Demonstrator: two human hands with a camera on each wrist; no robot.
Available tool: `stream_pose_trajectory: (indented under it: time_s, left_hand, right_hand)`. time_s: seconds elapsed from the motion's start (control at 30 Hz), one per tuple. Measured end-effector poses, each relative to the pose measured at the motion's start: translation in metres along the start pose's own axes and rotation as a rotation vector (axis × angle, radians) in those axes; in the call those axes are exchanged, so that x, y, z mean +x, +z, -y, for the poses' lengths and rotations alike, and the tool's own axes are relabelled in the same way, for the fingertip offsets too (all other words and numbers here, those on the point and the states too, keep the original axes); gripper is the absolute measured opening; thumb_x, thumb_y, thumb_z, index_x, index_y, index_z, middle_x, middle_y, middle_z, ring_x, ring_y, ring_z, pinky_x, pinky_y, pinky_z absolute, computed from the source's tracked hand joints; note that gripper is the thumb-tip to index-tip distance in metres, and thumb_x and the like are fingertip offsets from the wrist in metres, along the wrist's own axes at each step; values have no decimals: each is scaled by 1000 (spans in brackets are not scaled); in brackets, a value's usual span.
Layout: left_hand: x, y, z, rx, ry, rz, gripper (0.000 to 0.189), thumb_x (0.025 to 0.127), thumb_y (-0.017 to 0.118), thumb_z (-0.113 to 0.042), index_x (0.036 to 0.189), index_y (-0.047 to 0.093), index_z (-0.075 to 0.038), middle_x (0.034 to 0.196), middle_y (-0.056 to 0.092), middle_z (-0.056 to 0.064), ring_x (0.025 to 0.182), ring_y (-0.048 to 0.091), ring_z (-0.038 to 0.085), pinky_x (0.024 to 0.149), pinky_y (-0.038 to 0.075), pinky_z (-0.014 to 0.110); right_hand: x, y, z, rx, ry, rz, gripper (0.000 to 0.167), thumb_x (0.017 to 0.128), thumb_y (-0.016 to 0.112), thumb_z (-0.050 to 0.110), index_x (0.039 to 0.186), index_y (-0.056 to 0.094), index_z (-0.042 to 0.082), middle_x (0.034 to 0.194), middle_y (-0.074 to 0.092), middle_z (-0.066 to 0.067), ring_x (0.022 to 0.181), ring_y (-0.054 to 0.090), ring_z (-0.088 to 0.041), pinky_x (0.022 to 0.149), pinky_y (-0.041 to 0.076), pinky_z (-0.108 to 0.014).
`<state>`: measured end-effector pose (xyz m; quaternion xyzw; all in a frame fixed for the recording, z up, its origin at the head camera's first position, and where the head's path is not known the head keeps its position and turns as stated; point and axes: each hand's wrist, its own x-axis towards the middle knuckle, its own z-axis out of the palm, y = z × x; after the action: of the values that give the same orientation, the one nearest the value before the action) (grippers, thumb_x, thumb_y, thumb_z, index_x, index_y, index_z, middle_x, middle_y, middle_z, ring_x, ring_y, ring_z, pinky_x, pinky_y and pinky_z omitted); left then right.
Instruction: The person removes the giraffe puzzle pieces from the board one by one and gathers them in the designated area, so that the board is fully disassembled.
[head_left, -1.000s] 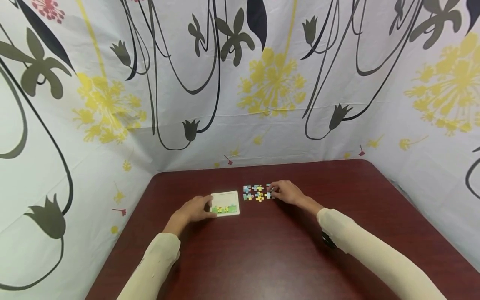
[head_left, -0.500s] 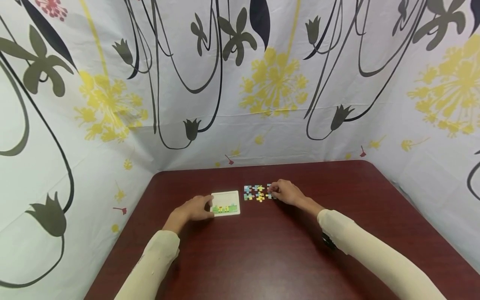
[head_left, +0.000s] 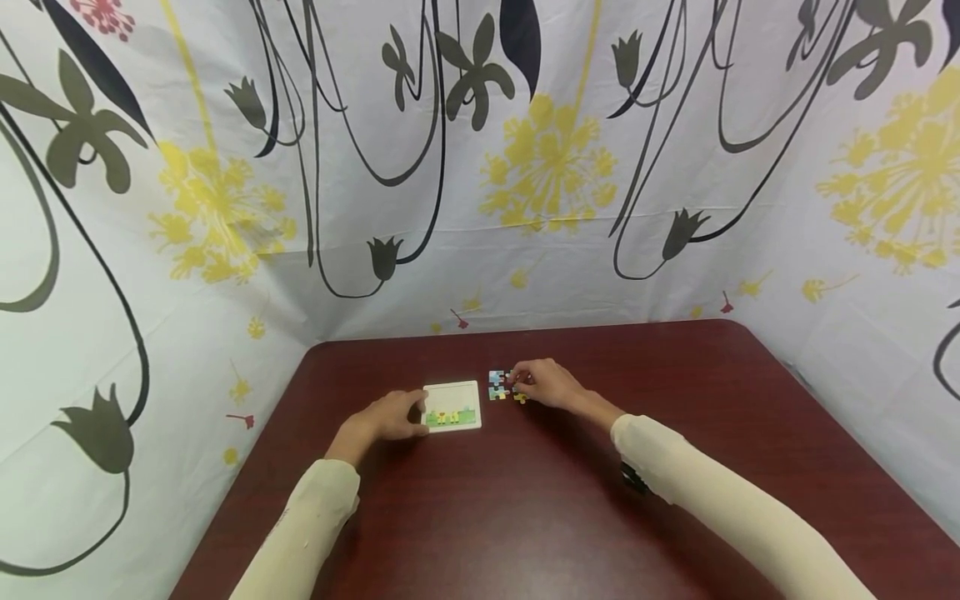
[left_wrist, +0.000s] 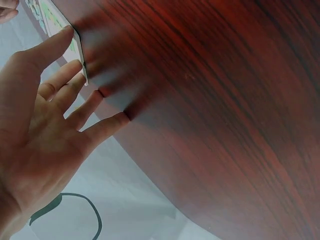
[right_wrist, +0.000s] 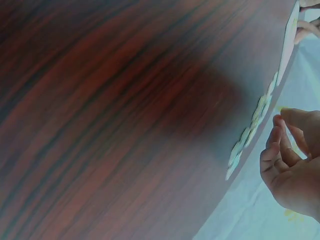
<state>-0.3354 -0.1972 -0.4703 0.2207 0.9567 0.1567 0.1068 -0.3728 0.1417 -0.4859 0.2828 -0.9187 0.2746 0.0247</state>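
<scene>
Resting left hand (head_left: 386,417): is touching the puzzle frame (head_left: 452,397) at its left side, fingers spreading wide.
Right hand (head_left: 547,383): is hovering over loose puzzle pieces (head_left: 497,377), thumb and fingertips nearly meeting (whether they are holding one, I cannot tell).
Frame's place: it is lying on the counter (head_left: 487,500), just left of the pieces.

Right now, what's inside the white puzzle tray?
Inside the white puzzle tray, a green puzzle strip with yellow shapes lies along the near side; beyond it, the base shows pale. The left hand covers part of the left edge, so anything beneath its fingertips is hidden.
</scene>
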Motion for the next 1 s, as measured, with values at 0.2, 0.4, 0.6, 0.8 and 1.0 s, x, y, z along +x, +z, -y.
stream_pose_trajectory:
  time_s: [0.2, 0.4, 0.6, 0.8, 1.0]
  left_hand:
    - [-2, 1, 2, -10, 6, -4, 40, 93, 81, -28, 125, 62, -11, 114, 62, 3, 108, 55, 22, 98, 46, 46]
    - [-2, 3, 4, -5, 14, 0, 48, 94, 80, -28, 134, 61, -10, 117, 64, 2, 112, 57, 23, 101, 47, 48]
    - [-2, 2, 1, -23, -3, 14, 52, 95, 79, -29, 138, 59, -9, 120, 64, 3, 115, 58, 24, 102, 46, 49]
    - [0, 1, -1, -23, -20, 20, 55, 95, 79, -30, 142, 57, -9, 121, 64, 2, 115, 58, 22, 102, 47, 48]
    - [1, 0, 0, -22, -11, 20, 57, 95, 79, -28, 144, 56, -9, 115, 64, 0, 108, 59, 19, 98, 49, 46]
  right_hand:
    - [11, 15, 25, 32, -55, 23, 15, 98, 69, 7, 112, 76, 5, 101, 77, -4, 86, 72, -15, 72, 57, -29]
    - [22, 35, 46, 26, -133, 40, 14, 98, 70, 8, 110, 77, 6, 98, 77, -2, 84, 72, -14, 74, 56, -29]
    - [31, 49, 60, 21, -169, 64, 13, 98, 72, 9, 109, 77, 7, 92, 76, -1, 80, 71, -12, 73, 56, -27]
    - [38, 54, 72, 64, -158, 92, 14, 97, 73, 9, 110, 78, 4, 94, 77, -5, 74, 70, -11, 67, 55, -24]
    - [44, 65, 80, 67, -146, 113, 17, 97, 74, 12, 113, 78, 7, 97, 78, -3, 84, 72, -12, 72, 56, -24]
